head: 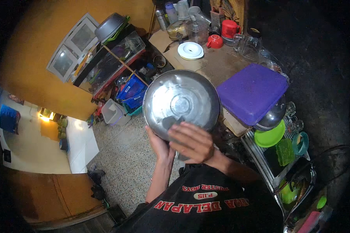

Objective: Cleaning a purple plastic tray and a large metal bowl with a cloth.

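Observation:
A round, shiny stainless-steel bowl [189,90] is held in front of my chest, with concentric rings at its centre. Whether its inside or its underside faces me, I cannot tell. My left hand [160,147] grips its near left rim from below, the thumb along the edge. Across the near part of the metal lies my right hand [194,142], fingers together and slightly blurred. It presses a dark grey cloth [169,122] onto the surface; most of the cloth is hidden beneath the palm and fingers.
On the right, a purple plastic tub [252,91] rests over metal bowls beside a dish rack [258,163] with a green plate [269,135]. The counter [218,62] bears a white lid [190,50] and a red cup [215,41]. Blue baskets [132,88] and a whitish bin [113,112] stand left.

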Demonstrator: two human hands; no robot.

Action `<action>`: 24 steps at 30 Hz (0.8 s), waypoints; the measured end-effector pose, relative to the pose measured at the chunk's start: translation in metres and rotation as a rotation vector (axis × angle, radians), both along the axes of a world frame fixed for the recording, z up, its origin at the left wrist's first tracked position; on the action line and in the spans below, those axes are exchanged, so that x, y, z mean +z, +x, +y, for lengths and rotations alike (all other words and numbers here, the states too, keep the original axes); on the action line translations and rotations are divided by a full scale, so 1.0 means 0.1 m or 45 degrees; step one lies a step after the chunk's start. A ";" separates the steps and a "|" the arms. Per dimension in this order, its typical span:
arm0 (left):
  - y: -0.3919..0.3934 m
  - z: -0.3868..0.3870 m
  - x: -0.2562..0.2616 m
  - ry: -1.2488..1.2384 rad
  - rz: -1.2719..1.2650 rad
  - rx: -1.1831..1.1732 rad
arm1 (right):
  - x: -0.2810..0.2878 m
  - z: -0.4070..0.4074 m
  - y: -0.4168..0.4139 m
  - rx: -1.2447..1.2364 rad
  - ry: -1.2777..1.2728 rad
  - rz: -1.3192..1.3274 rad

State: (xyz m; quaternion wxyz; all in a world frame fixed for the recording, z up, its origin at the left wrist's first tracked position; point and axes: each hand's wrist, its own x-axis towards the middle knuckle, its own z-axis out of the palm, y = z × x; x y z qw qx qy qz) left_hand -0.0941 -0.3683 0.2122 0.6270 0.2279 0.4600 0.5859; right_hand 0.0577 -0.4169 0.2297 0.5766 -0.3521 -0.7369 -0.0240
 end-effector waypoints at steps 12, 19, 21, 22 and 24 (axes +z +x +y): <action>-0.03 -0.19 -0.01 -0.024 -0.066 -0.073 | 0.19 0.57 0.85 -0.539 -0.296 0.434; -0.20 -0.14 -0.22 0.056 0.034 -0.018 | 0.19 0.23 0.24 -0.434 -0.214 0.114; -0.19 -0.10 -0.31 0.085 0.073 -0.036 | 0.06 0.12 -0.02 -0.274 -0.117 0.036; -0.18 -0.09 -0.33 0.068 0.212 -0.011 | 0.03 0.08 -0.14 -0.190 -0.057 0.009; -0.20 -0.12 -0.52 0.204 0.295 0.069 | 0.08 0.02 -0.29 -0.024 -0.016 -0.105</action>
